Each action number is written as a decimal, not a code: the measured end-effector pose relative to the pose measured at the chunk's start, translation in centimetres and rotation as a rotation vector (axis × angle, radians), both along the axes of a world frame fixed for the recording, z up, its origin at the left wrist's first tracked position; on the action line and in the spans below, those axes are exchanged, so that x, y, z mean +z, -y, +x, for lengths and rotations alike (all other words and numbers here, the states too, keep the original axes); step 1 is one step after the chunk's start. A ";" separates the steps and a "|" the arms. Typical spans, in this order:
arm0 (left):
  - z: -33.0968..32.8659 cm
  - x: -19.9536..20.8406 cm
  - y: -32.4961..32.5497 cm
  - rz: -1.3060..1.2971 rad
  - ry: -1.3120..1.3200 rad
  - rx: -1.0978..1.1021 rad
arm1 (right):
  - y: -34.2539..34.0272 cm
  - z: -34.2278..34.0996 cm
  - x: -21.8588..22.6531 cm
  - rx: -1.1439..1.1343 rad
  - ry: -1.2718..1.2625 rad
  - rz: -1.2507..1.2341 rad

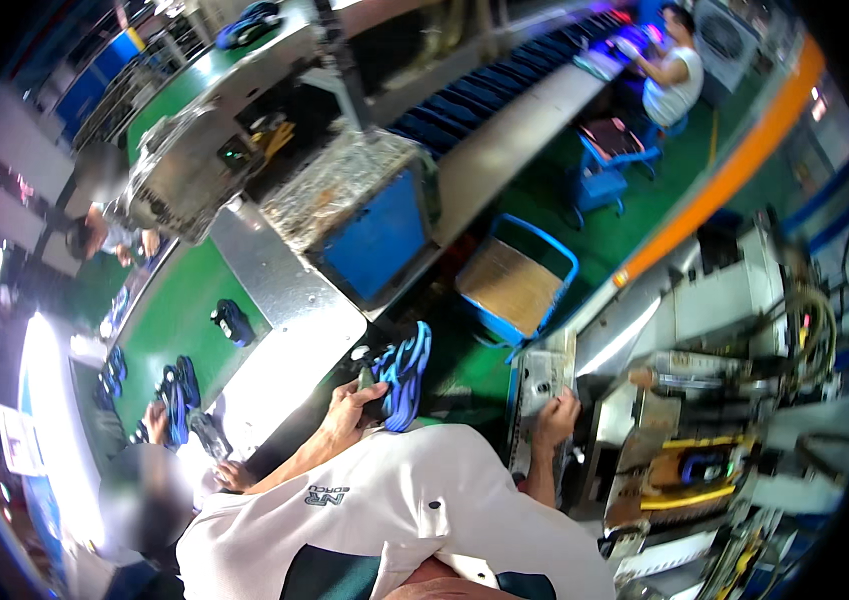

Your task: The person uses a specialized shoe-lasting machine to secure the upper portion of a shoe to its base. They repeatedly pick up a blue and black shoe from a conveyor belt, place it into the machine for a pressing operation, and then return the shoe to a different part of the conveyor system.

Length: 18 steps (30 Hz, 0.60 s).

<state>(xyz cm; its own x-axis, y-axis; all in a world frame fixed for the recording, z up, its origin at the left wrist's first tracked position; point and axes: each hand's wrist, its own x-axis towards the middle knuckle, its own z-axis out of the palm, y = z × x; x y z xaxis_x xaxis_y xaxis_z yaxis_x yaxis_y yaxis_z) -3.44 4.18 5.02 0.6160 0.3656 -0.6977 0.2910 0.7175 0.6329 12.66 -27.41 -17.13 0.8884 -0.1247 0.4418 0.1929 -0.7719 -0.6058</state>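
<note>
My left hand point(353, 408) is closed around the ankle part of a blue and black sports shoe point(407, 378). The shoe is held just in front of my body, its blue sole side turned to the right. To the right, my right hand point(557, 418) lies at the edge of a metal control panel point(543, 378), its fingers curled. Whatever is in or under those fingers is hidden. Beyond that hand stands a machine point(685, 440) with a dark blue shoe point(702, 467) sitting between its yellow-edged parts.
A green conveyor point(185, 290) at left carries a black shoe point(233, 322) and several others. A co-worker's hands point(233, 476) are close to my left arm. Ahead are a blue box-shaped machine point(370, 240) and a blue cart point(510, 285). Another person point(675, 85) sits far right.
</note>
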 end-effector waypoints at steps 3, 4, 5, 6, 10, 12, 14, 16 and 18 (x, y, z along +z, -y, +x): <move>-2.4 -0.2 -3.9 0.042 -0.050 0.195 | -3.1 3.2 7.1 0.076 0.059 0.139; -3.4 -1.1 -5.7 0.039 -0.019 0.260 | -5.0 4.8 9.1 0.105 0.069 0.165; -4.4 -2.7 -7.8 0.063 -0.013 0.299 | -8.1 6.6 12.4 0.160 0.147 0.212; -5.1 -4.1 -10.1 0.062 0.017 0.320 | -11.0 8.6 15.2 0.293 0.179 0.391; -5.5 -6.0 -19.1 0.168 -0.017 0.564 | -25.7 13.4 28.6 0.617 0.198 0.446; -6.7 -9.8 -25.4 0.171 0.007 0.618 | -35.0 14.8 34.9 0.783 0.267 0.455; -7.2 -11.7 -31.3 0.230 0.000 0.744 | -44.3 16.6 39.5 0.926 0.265 0.444; -7.5 -14.1 -37.5 0.273 -0.047 0.815 | -53.6 18.4 43.2 1.136 0.157 0.470; -8.2 -17.2 -44.2 0.268 -0.019 0.910 | -63.5 19.5 46.2 1.195 0.034 0.389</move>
